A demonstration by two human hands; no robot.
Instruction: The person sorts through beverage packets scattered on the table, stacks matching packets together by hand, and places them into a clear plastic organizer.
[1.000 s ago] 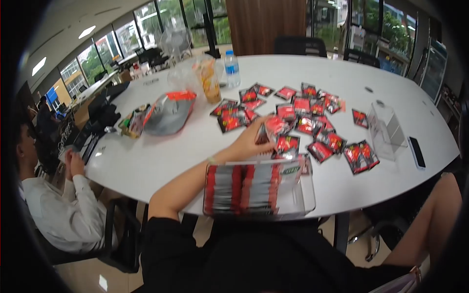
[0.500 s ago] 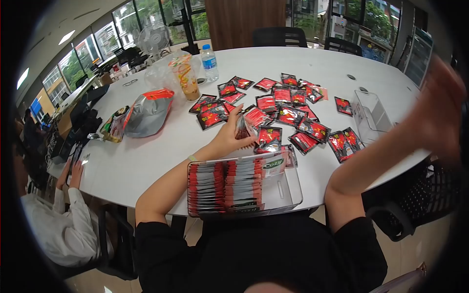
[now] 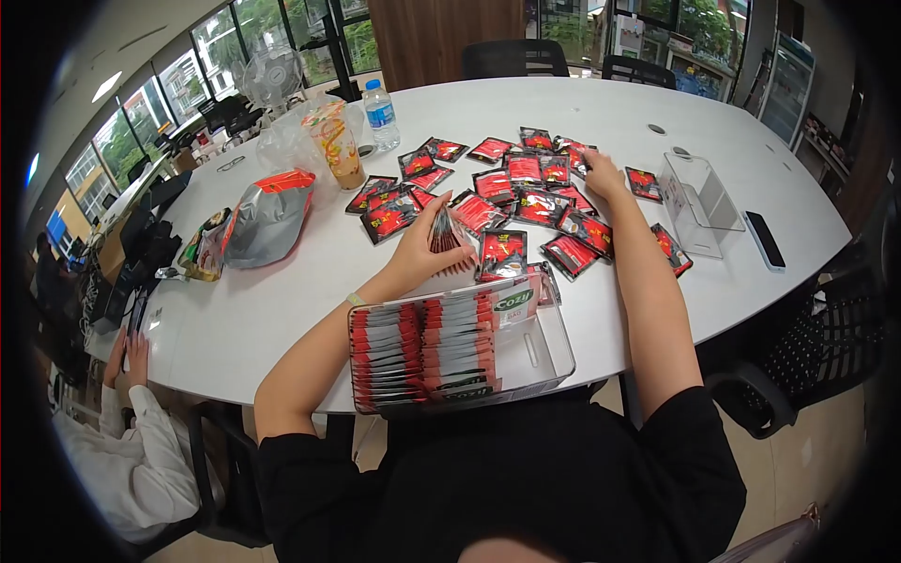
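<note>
My left hand (image 3: 422,246) is closed around a small stack of red and black sachets (image 3: 449,240), held on edge just behind the clear box. My right hand (image 3: 603,176) reaches to the far right of the scattered sachets (image 3: 540,206), its fingers closed at the edge of one red and black sachet (image 3: 571,150). Close to my body, a clear plastic box (image 3: 556,361) with a "Cozy" label (image 3: 514,299) holds two tight rows of sachets (image 3: 458,342); its right part shows bare plastic. My right forearm hides some of the sachets on the table.
A second clear box (image 3: 704,211) and a phone (image 3: 765,241) are at the right. Toward the back left stand a water bottle (image 3: 381,117) and a patterned drink cup (image 3: 336,150), near a silver and red bag (image 3: 269,220). Another person's hands (image 3: 131,357) rest at the left edge.
My right hand has come down from the raised far right to the sachets. The phone, previously hidden by that arm, now shows. My left hand keeps its stack; the view has shifted slightly.
</note>
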